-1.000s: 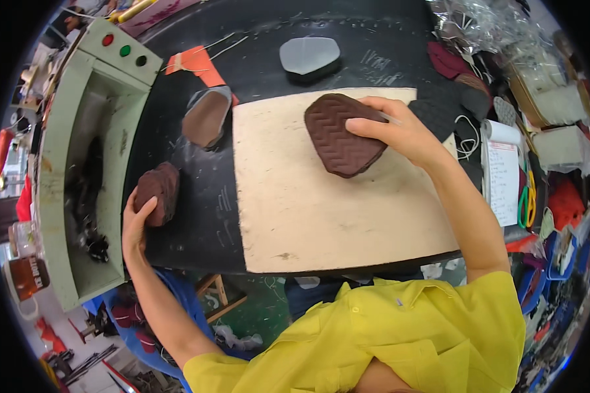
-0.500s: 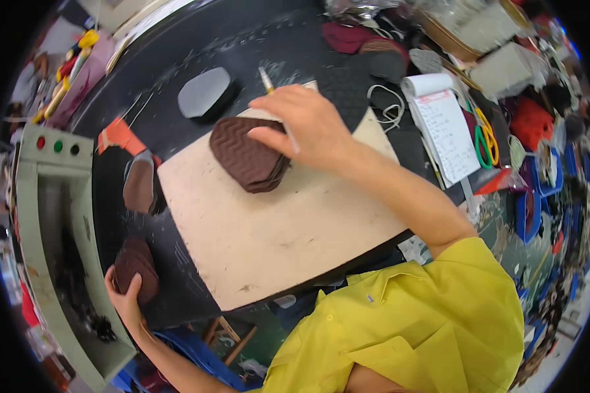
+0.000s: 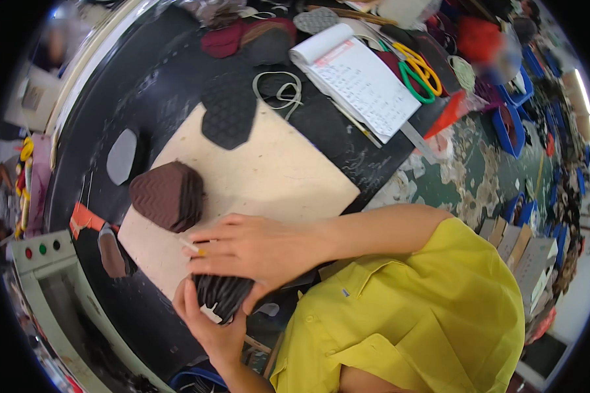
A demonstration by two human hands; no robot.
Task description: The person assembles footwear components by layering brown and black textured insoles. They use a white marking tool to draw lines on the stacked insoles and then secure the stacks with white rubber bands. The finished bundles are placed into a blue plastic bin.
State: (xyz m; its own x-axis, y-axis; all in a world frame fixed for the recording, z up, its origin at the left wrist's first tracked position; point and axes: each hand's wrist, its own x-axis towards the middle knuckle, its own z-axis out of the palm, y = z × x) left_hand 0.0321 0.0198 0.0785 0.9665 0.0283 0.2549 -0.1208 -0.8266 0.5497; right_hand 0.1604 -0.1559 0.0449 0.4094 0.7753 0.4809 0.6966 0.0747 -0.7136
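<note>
Over the near edge of the board, my left hand (image 3: pixel 213 337) is closed around a thick stack of dark sole-shaped pieces (image 3: pixel 224 291), its layered edges facing up. A small whitish bit shows on the stack's near side. My right hand (image 3: pixel 262 252) lies across the top of the stack, its thumb at the right side. Between its fingers sits a slim white-and-yellow pen (image 3: pixel 193 248). Just beyond the hands, a second stack of brown pieces with a zigzag pattern (image 3: pixel 166 195) rests on the beige board (image 3: pixel 262 173).
A black patterned piece (image 3: pixel 229 114) overlaps the board's far corner. Left of it lie a grey oval piece (image 3: pixel 122 157) and a brown sole piece (image 3: pixel 113 252). A notepad (image 3: pixel 367 85), scissors (image 3: pixel 416 75) and a white cord (image 3: pixel 278 95) lie far right. A grey-green machine (image 3: pixel 46 262) stands left.
My left hand has brought its stack from the table's left side to the board's near edge. My right hand has left the zigzag stack and come to the left hand's stack. The view has turned right.
</note>
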